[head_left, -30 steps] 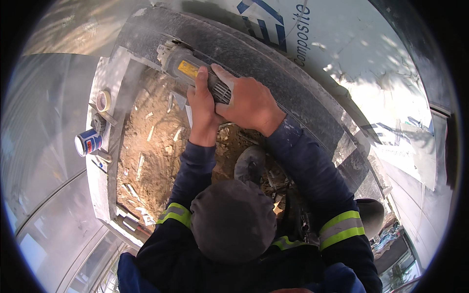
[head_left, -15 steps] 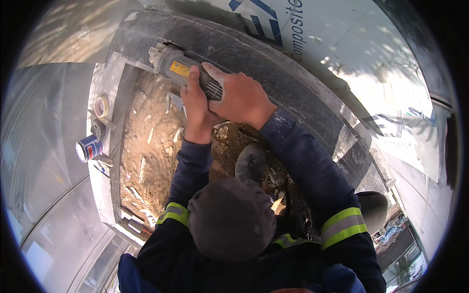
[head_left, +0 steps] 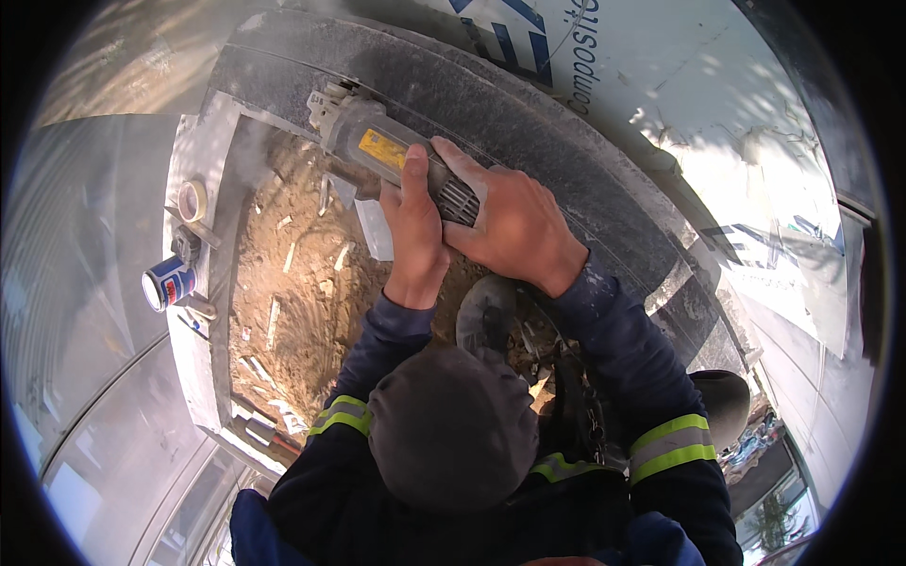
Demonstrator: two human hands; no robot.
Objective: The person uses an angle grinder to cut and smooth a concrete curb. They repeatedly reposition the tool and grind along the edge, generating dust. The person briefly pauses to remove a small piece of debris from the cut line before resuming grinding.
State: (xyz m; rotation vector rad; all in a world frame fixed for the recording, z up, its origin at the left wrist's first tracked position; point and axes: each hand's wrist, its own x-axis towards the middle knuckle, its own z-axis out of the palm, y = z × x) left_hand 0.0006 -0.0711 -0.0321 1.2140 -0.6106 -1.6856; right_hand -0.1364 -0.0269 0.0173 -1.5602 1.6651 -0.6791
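Observation:
My left hand (head_left: 413, 226) and my right hand (head_left: 514, 217) are both closed round a grey power grinder (head_left: 377, 141) with a yellow label. The left thumb lies along its body, and the right fingers wrap over its vented rear. The grinder's head rests at a dark, dusty stone slab (head_left: 547, 160) scored with long lines, where pale dust hangs. A translucent white piece (head_left: 376, 231) shows below the tool by my left hand.
The pale left ledge (head_left: 206, 363) carries a tape roll (head_left: 192, 202), a blue-and-white can (head_left: 170, 281) and small tools. Inside the frame lies dirt (head_left: 278, 245) with scraps. My dark boot (head_left: 481, 316) is below my hands. White printed panels (head_left: 755, 274) stand beyond the slab.
Compared with half a second ago, both hands and the grinder have moved right and slightly toward me along the slab. More of the translucent piece shows beneath the tool.

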